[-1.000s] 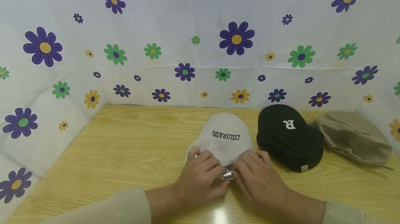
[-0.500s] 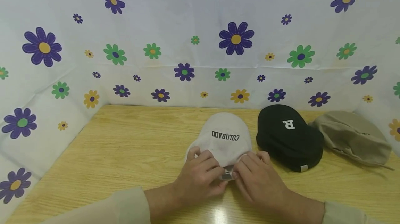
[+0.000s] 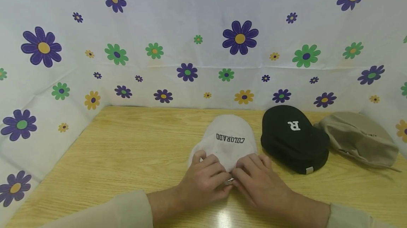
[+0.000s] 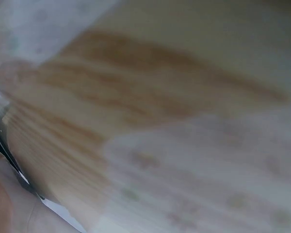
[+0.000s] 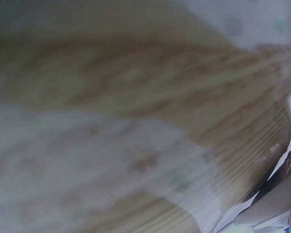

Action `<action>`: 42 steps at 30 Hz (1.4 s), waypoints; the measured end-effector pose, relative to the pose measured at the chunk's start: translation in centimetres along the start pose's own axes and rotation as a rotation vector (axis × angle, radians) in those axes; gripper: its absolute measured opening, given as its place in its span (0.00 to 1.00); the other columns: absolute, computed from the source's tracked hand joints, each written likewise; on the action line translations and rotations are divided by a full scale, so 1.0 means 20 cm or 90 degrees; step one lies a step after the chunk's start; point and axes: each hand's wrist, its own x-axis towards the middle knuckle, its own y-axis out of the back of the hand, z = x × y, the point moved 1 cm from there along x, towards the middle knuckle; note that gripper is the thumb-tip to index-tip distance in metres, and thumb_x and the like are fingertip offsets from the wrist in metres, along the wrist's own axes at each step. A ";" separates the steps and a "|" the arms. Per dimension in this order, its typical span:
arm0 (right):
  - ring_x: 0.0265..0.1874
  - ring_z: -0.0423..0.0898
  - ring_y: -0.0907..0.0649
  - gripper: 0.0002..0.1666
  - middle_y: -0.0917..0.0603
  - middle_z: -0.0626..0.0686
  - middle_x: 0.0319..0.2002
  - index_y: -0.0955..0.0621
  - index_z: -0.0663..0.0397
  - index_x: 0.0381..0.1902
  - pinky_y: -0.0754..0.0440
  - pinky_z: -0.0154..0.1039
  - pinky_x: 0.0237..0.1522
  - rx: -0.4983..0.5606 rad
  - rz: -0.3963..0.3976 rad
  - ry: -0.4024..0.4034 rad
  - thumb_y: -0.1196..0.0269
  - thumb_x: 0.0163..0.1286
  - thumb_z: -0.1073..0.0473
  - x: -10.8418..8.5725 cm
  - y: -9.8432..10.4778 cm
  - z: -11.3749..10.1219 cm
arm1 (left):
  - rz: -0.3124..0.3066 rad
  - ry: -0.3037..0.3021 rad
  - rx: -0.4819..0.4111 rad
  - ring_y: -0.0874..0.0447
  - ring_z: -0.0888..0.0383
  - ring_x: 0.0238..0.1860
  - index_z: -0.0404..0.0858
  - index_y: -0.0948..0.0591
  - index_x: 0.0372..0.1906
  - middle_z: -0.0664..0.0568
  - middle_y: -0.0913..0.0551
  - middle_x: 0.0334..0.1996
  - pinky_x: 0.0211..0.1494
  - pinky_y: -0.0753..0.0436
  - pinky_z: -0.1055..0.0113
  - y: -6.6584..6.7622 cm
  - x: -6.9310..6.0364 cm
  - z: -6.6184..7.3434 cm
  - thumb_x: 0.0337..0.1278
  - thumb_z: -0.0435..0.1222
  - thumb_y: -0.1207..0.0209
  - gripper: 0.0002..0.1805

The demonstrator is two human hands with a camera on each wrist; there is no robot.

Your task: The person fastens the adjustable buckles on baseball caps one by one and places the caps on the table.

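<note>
A white cap (image 3: pixel 232 150) lies on the table with its back edge toward me and the word COLORADO upside down. At that near edge my left hand (image 3: pixel 205 176) grips the cap's left side, fingers curled. My right hand (image 3: pixel 262 182) holds the right side of the same edge. Between the fingertips of both hands a small shiny metal piece (image 3: pixel 229 181) shows, mostly covered. The wrist views are blurred and show only a bit of each hand at their edges.
To the right of the white cap lies a black cap (image 3: pixel 286 146) with a white R. A tan cap (image 3: pixel 362 143) sits beyond it at the far right. Behind the wooden table (image 3: pixel 127 139) hangs a white flowered cloth (image 3: pixel 178 26).
My right hand's fingertips have come left, close to my left hand's. The gap at the cap's near edge has narrowed, and the metal piece is more covered. The other caps have stayed put.
</note>
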 end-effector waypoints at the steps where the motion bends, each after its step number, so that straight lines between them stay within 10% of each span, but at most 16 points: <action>1: 0.41 0.44 0.30 0.21 0.27 0.44 0.40 0.21 0.45 0.41 0.40 0.42 0.45 0.000 0.002 0.003 0.60 0.82 0.46 0.00 0.00 0.00 | 0.004 -0.005 0.002 0.25 0.61 0.32 0.48 0.16 0.24 0.63 0.19 0.26 0.48 0.35 0.58 0.00 0.00 0.00 0.38 0.44 0.28 0.08; 9: 0.42 0.44 0.29 0.21 0.25 0.44 0.41 0.20 0.46 0.44 0.39 0.43 0.46 -0.001 0.000 -0.017 0.61 0.80 0.49 0.00 0.00 0.01 | 0.009 0.010 0.014 0.26 0.61 0.30 0.48 0.17 0.24 0.63 0.20 0.24 0.49 0.35 0.57 0.00 0.00 0.00 0.35 0.44 0.30 0.08; 19: 0.41 0.43 0.28 0.15 0.23 0.42 0.40 0.19 0.44 0.44 0.37 0.44 0.46 -0.002 -0.014 -0.038 0.36 0.58 0.54 0.00 0.01 0.01 | -0.014 0.041 0.020 0.27 0.61 0.31 0.48 0.16 0.24 0.63 0.20 0.25 0.49 0.35 0.57 0.00 0.00 -0.01 0.36 0.43 0.31 0.07; 32: 0.38 0.44 0.24 0.09 0.21 0.43 0.34 0.15 0.45 0.37 0.33 0.43 0.43 -0.038 -0.030 -0.026 0.29 0.57 0.56 0.00 0.01 0.02 | -0.246 0.162 -0.014 0.24 0.62 0.39 0.46 0.13 0.39 0.60 0.17 0.36 0.42 0.28 0.69 0.00 -0.04 -0.03 0.58 0.38 0.36 0.06; 42: 0.39 0.46 0.26 0.10 0.24 0.45 0.35 0.14 0.46 0.38 0.34 0.44 0.43 -0.098 -0.064 -0.070 0.35 0.58 0.53 -0.02 0.01 0.03 | -0.268 0.087 -0.121 0.19 0.59 0.51 0.38 0.15 0.51 0.52 0.15 0.48 0.61 0.23 0.70 -0.01 -0.03 -0.01 0.57 0.31 0.38 0.16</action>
